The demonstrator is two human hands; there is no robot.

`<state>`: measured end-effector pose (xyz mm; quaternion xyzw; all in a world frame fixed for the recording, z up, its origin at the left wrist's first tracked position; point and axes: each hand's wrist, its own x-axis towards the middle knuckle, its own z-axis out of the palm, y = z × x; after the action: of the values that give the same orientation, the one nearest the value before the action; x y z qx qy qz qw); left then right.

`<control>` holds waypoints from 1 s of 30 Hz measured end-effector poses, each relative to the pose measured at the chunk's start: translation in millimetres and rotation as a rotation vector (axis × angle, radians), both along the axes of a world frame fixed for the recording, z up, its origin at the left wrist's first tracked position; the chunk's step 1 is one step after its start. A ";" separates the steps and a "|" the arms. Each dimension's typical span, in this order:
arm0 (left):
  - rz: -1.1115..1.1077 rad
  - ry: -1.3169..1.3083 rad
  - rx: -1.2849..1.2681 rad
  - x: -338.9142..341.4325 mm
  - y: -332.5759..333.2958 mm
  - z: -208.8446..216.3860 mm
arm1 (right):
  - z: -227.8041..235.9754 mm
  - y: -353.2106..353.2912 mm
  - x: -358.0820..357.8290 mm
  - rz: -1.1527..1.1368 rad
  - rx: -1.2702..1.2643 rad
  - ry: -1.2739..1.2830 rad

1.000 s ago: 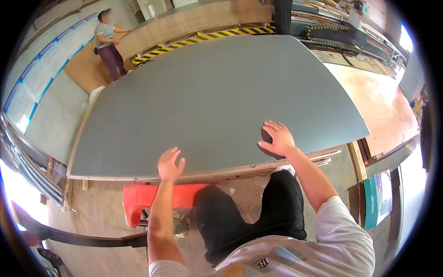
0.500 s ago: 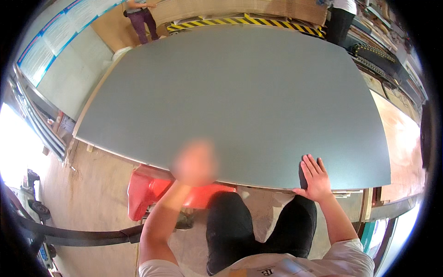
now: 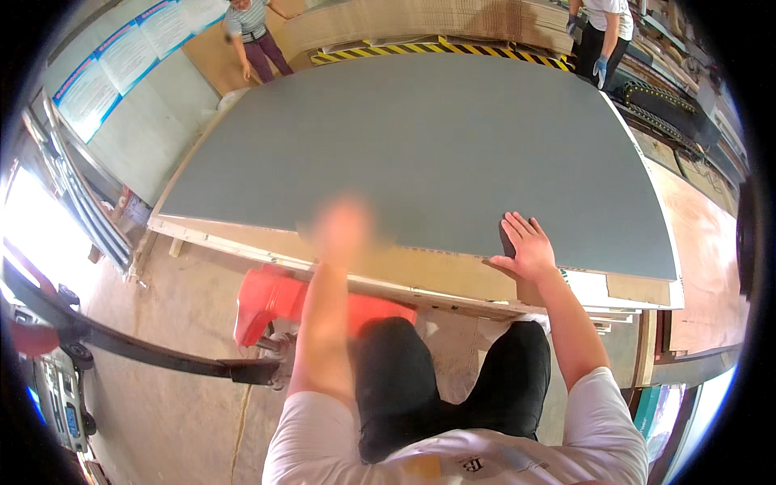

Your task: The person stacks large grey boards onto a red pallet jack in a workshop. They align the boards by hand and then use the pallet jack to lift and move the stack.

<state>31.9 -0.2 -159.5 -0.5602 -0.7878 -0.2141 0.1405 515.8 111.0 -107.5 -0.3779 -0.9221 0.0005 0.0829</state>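
A large dark grey panel (image 3: 420,153) lies flat across a stack, its near edge set back from the stack's front. Stretched out over that near edge, the fingers of my right hand (image 3: 529,249) rest flat on the grey surface, thumb to the left. My left hand (image 3: 343,230) is at the same edge, left of the middle; a blur hides its fingers. Beneath the panel, a strip of brown board (image 3: 453,273) shows, with a pale, marked edge in front of it.
A red moulded object (image 3: 279,301) stands on the floor below the stack. At the far side are one person (image 3: 259,40) at left and another (image 3: 605,36) in gloves at right. Behind runs a yellow-black striped bar (image 3: 436,50). A light wooden sheet (image 3: 695,250) lies at right.
The grey panel's near edge has slid away from me, uncovering the brown board beneath. Both my hands have moved forward with it. The gloved person's hand has come down near the far right corner.
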 end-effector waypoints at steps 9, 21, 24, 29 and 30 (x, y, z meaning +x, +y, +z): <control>0.058 -0.060 -0.110 57.9 -19.2 1.5 | -24.5 -7.9 16.5 0.007 0.149 0.272; 0.068 -0.074 -0.107 62.0 -20.2 8.8 | -31.7 -1.7 9.8 -0.027 0.302 0.392; 0.060 -0.063 -0.117 67.8 -13.3 13.0 | -38.3 7.7 14.0 -0.116 0.293 0.348; 0.067 0.000 -0.153 52.5 -9.3 -0.1 | -35.0 5.0 11.6 -0.177 0.216 0.370; 0.066 -0.003 -0.157 55.9 -8.8 5.1 | -38.9 7.1 14.4 -0.175 0.206 0.371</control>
<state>87.8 -9.0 -154.5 -0.5430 -0.8203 -0.1477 0.1020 530.2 118.1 -146.4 -0.4395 -0.8500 -0.0317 0.2888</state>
